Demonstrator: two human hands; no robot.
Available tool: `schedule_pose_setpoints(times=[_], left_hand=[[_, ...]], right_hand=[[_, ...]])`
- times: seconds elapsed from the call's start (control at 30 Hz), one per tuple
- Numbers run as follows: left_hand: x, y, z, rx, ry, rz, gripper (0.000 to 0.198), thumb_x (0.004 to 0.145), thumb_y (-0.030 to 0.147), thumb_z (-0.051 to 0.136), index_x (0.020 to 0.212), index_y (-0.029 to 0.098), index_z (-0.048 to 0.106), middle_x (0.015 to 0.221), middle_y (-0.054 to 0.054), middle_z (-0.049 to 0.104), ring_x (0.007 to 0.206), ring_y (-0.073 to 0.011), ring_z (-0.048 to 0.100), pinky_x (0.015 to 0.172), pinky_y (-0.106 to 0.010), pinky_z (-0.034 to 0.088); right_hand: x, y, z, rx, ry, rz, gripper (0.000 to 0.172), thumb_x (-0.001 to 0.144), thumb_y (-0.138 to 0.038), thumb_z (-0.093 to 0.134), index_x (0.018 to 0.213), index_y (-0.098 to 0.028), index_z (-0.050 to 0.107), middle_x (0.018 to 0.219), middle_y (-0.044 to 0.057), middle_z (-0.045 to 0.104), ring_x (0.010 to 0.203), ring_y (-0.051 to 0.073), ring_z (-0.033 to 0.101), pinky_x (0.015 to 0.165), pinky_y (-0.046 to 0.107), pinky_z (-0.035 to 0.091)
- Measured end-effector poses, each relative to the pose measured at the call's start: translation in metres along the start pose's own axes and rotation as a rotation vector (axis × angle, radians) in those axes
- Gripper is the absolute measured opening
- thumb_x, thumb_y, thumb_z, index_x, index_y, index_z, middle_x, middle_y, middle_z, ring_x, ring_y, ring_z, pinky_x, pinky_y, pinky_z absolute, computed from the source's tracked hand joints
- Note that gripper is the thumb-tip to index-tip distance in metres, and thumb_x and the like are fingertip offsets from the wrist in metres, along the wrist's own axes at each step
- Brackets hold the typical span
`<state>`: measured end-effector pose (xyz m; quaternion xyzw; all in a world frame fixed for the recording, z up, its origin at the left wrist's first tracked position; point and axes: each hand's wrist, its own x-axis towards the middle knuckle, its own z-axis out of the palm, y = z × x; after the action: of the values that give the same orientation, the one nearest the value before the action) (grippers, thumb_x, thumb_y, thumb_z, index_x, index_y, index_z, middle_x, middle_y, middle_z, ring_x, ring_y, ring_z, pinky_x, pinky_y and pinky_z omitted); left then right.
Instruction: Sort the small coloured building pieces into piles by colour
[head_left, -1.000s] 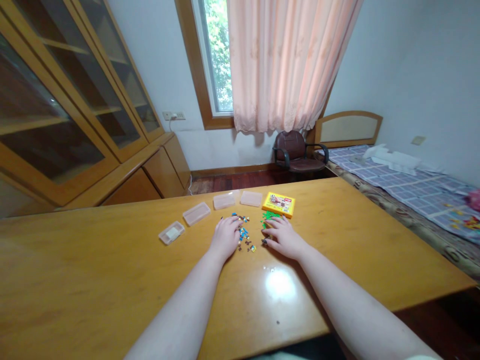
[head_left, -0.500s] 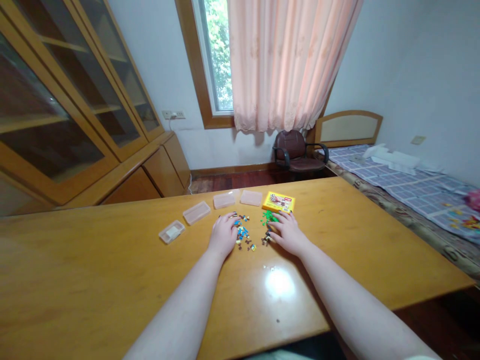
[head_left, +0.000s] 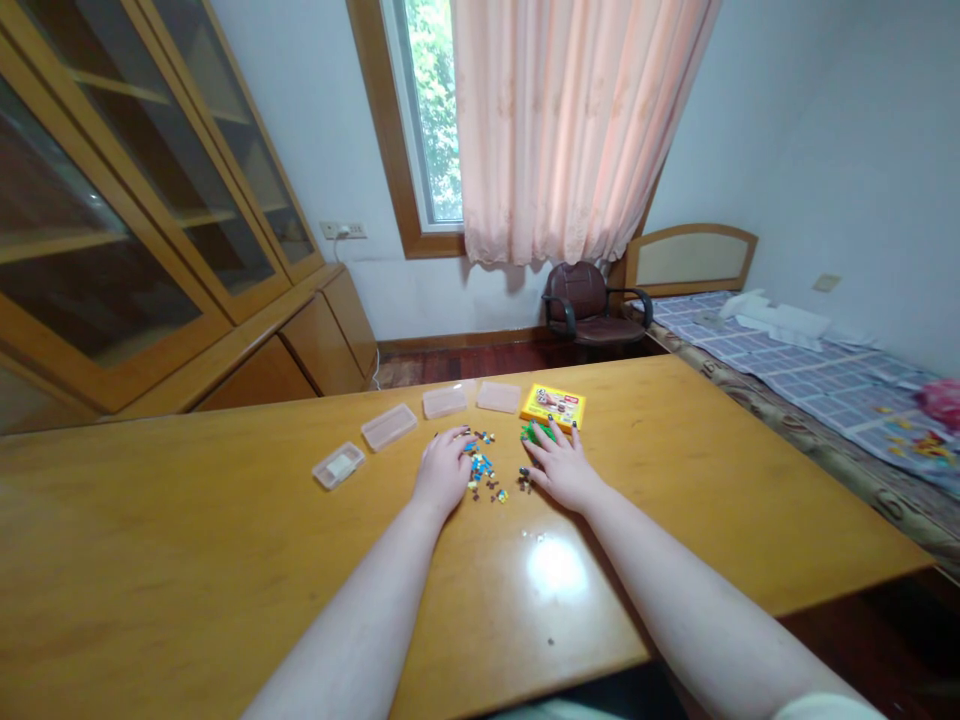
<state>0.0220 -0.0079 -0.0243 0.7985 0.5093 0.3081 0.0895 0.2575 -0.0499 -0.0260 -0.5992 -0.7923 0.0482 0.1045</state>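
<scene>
My left hand (head_left: 444,468) rests at the left side of a pile of small blue, yellow and brown pieces (head_left: 481,465), fingers curved over its edge but apart, with nothing seen in them. My right hand (head_left: 564,465) lies with fingers spread, partly covering the green pieces (head_left: 534,433). Dark brown pieces (head_left: 524,482) sit by its thumb. Just beyond the right fingertips is a yellow box (head_left: 553,402) with a printed lid.
Shallow clear trays stand in an arc on the wooden table (head_left: 187,540): one (head_left: 498,397), another (head_left: 445,402), a third (head_left: 389,427), and one holding a white item (head_left: 339,466). A brown chair (head_left: 589,305) and a bed (head_left: 810,350) are beyond.
My right hand has spread its fingers and now covers more of the green pieces. My left hand stays beside the blue pieces. The whole view has shifted slightly.
</scene>
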Motion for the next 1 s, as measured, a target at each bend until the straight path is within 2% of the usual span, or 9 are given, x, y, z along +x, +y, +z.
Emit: schedule_pose_setpoints(times=[0.1,0.27,0.4,0.53,0.67,0.8,0.9,1.0], left_hand=[[0.0,0.0,0.0,-0.006,0.006,-0.008,0.036,0.077,0.011,0.044,0.103,0.021,0.067,0.118,-0.006,0.061,0.112,-0.0217,0.054,0.101,-0.042,0.043],[0.001,-0.002,0.001,-0.019,0.0,-0.008,0.036,0.077,0.011,0.044,0.102,0.021,0.068,0.117,-0.006,0.062,0.112,-0.0218,0.054,0.102,-0.042,0.042],[0.001,-0.002,0.001,-0.03,-0.003,-0.012,0.036,0.077,0.011,0.044,0.103,0.02,0.068,0.118,-0.007,0.061,0.113,-0.0222,0.054,0.102,-0.042,0.042],[0.001,-0.005,0.005,-0.062,0.006,-0.019,0.037,0.076,0.011,0.043,0.102,0.02,0.068,0.118,-0.008,0.061,0.113,-0.023,0.054,0.102,-0.043,0.041],[0.004,-0.012,0.006,-0.146,0.043,-0.095,0.037,0.075,0.01,0.042,0.1,0.019,0.069,0.115,-0.008,0.062,0.112,-0.0218,0.055,0.103,-0.041,0.041],[0.008,-0.022,0.003,-0.192,0.068,-0.19,0.04,0.076,0.01,0.041,0.106,0.017,0.065,0.114,-0.009,0.063,0.113,-0.0212,0.054,0.105,-0.04,0.039],[0.008,-0.027,0.004,-0.169,0.002,-0.248,0.044,0.079,0.013,0.041,0.119,0.013,0.059,0.127,-0.012,0.057,0.122,-0.0228,0.048,0.109,-0.04,0.034],[0.008,-0.03,0.01,-0.154,-0.093,-0.303,0.047,0.083,0.017,0.042,0.129,0.013,0.051,0.14,-0.013,0.046,0.132,-0.0252,0.038,0.114,-0.045,0.023]], right_hand=[[0.001,0.001,0.001,0.0,-0.019,0.009,0.057,0.091,-0.051,0.036,0.142,-0.026,0.035,0.151,0.007,0.027,0.141,0.032,0.011,0.109,0.062,0.001],[0.003,-0.006,0.002,0.042,-0.077,-0.103,0.057,0.092,-0.05,0.034,0.143,-0.024,0.032,0.149,0.007,0.032,0.141,0.026,0.019,0.111,0.056,0.001],[0.005,-0.008,0.005,0.035,-0.041,-0.025,0.057,0.093,-0.049,0.033,0.141,-0.019,0.035,0.148,0.01,0.034,0.14,0.025,0.021,0.112,0.055,0.001],[0.003,-0.007,0.006,0.02,-0.017,-0.009,0.057,0.092,-0.048,0.034,0.141,-0.019,0.036,0.149,0.01,0.032,0.14,0.025,0.021,0.113,0.052,0.002],[0.004,-0.005,0.008,0.018,-0.02,0.023,0.058,0.092,-0.048,0.036,0.142,-0.018,0.035,0.15,0.01,0.029,0.14,0.025,0.021,0.113,0.051,0.006],[0.004,-0.004,0.007,0.032,-0.006,0.026,0.057,0.092,-0.046,0.037,0.14,-0.016,0.038,0.149,0.011,0.031,0.14,0.025,0.022,0.114,0.05,0.008],[-0.003,-0.01,0.006,0.069,0.004,-0.056,0.058,0.091,-0.047,0.039,0.14,-0.015,0.039,0.149,0.011,0.032,0.139,0.025,0.023,0.114,0.047,0.012],[-0.012,-0.024,0.007,0.115,-0.042,-0.187,0.071,0.086,-0.056,0.045,0.142,-0.013,0.035,0.15,0.013,0.028,0.14,0.028,0.021,0.114,0.046,0.015]])
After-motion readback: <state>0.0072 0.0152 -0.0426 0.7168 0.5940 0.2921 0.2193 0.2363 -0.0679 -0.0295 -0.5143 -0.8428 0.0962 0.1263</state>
